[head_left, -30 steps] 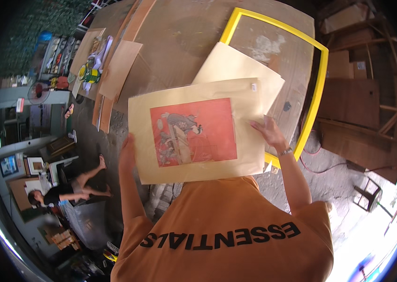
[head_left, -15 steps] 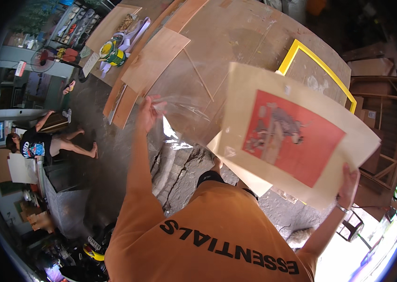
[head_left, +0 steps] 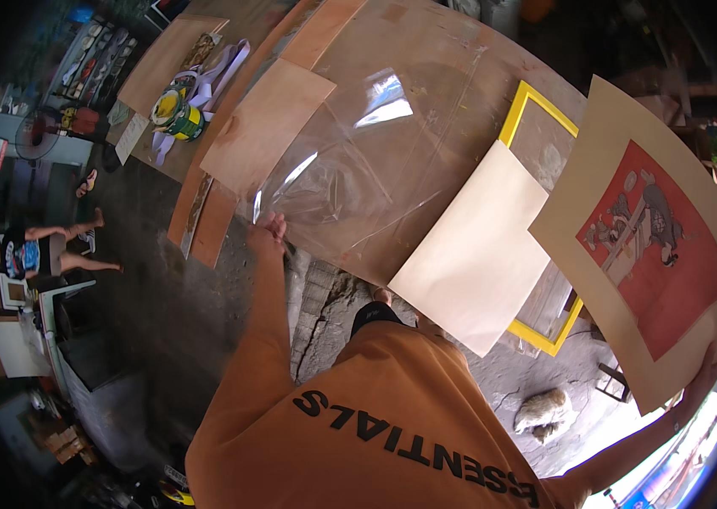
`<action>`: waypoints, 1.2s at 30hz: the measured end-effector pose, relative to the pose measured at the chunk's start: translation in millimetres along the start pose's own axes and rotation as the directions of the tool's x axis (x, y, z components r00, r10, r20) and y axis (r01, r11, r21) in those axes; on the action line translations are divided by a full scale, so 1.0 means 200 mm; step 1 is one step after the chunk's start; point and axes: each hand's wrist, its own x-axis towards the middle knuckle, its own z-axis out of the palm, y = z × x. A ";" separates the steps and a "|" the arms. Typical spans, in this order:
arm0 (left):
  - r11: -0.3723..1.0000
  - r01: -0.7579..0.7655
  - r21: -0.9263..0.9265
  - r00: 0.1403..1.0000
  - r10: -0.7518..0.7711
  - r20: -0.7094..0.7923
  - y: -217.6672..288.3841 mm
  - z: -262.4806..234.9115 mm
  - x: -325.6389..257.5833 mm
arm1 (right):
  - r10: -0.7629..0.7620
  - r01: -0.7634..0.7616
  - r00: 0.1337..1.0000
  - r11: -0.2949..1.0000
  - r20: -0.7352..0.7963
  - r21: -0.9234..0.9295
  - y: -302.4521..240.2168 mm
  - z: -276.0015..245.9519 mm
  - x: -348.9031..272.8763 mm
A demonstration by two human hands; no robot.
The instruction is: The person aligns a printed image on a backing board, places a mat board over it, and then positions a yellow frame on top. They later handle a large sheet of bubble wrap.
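A tan cardboard mat bearing a red picture of figures [head_left: 643, 246] is held out at the right, tilted, its lower corner pinched in the right hand [head_left: 702, 373]. The left hand [head_left: 267, 233] grips the near edge of a clear plastic sheet [head_left: 358, 161] spread on the wooden table [head_left: 452, 51]. A yellow-and-green tin [head_left: 176, 114] stands at the far left, contents unclear.

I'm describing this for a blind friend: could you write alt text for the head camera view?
A person in an orange shirt holds a tan-matted red print out to the right with the right hand, while the left hand grips the edge of a clear plastic sheet on a wooden table. A cream board rests across a yellow frame.
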 end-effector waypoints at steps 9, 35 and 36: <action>0.694 -0.145 0.705 0.870 0.428 -0.243 -0.24 0.21 -0.43 | 0.022 -0.031 0.997 0.993 0.077 0.116 0.07 0.25 -0.06; 0.747 -0.646 0.155 0.735 0.664 -0.138 0.89 0.80 -0.06 | -0.080 0.069 0.993 0.990 0.084 0.121 -0.08 0.55 -0.40; 0.735 -0.662 0.146 0.718 0.678 -0.157 0.89 0.81 -0.14 | -0.081 0.071 0.992 0.992 0.093 0.101 -0.06 0.54 -0.40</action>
